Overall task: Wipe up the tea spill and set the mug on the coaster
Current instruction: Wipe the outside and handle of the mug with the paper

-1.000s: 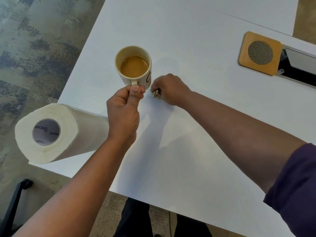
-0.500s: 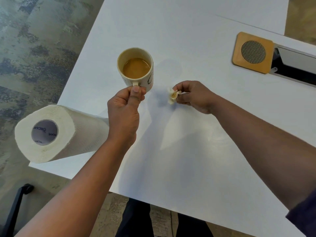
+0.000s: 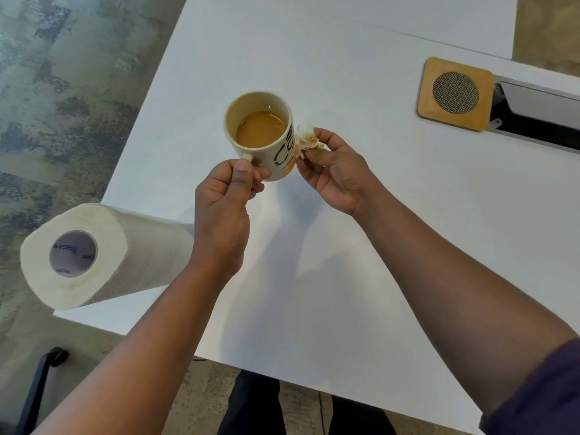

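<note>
at the far left a paper towel roll [image 3: 100,255] lies on its side at the near-left corner of the table [image 3: 361,246], its long axis running left to right with the open cardboard core facing left and toward the camera; the paper is white, soft and faintly quilted, and its end overhangs the table edge. beyond it the floor [image 3: 62,89] is mottled grey-green.

next, the left hand [image 3: 224,199] grips the mug [image 3: 262,135] by its small handle, thumb on top and fingers curled beneath. the mug is held above the table near its middle, upright but tipped a little, mouth up, handle pointing toward the person. it is a cream glazed cylinder with black lettering and an orange patch on the right side, about half full of milky brown tea.

just right of it, the right hand [image 3: 334,171] pinches a crumpled wad of paper towel [image 3: 309,140], white with tan stains, pressed against the mug's right wall.

far right sits the coaster [image 3: 455,94], a square of light wood with rounded corners and a round metal mesh centre, touching a dark cable slot [image 3: 533,120].

half a second ago the wad was held apart from the mug, over the table; now it touches the mug's side, and the mug sits closer to the camera.
</note>
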